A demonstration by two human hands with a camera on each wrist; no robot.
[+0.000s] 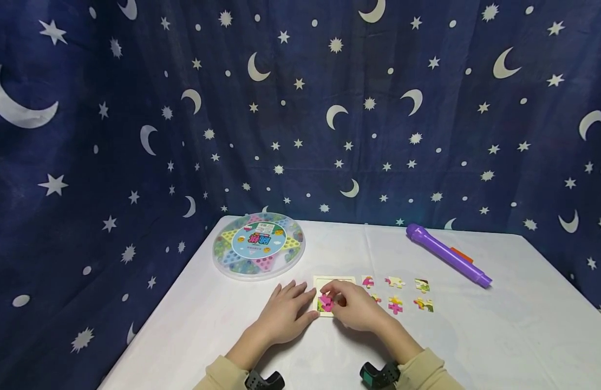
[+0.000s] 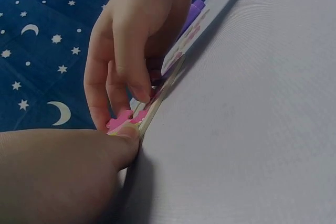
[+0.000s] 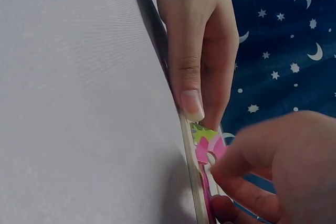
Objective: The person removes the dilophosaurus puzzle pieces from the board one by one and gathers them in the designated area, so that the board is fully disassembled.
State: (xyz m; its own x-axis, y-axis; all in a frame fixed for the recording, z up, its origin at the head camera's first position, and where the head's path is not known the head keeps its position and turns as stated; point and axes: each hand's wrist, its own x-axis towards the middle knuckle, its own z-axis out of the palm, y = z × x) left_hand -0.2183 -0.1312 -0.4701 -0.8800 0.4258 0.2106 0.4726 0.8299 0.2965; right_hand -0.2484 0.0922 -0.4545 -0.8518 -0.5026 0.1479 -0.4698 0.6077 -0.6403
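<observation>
A small pale-framed puzzle board point(image 1: 335, 278) lies on the white table between the hands. In its near left corner sits a pink-and-green puzzle piece point(image 1: 324, 305), also visible in the right wrist view as a pink-and-green piece point(image 3: 206, 136). My left hand point(image 1: 287, 313) lies spread beside the board, the thumb resting at its near left corner. My right hand point(image 1: 355, 306) arches over the board with curled fingers, pinching a magenta puzzle piece point(image 3: 205, 179) beside the corner piece. Its fingertips partly hide this piece.
Several loose puzzle pieces point(image 1: 395, 304) lie in two rows right of the board. A round Chinese checkers case point(image 1: 222, 250) stands at the back left. A purple toy microphone point(image 1: 446, 254) lies at the back right. A starry curtain point(image 1: 310, 108) hangs behind the table.
</observation>
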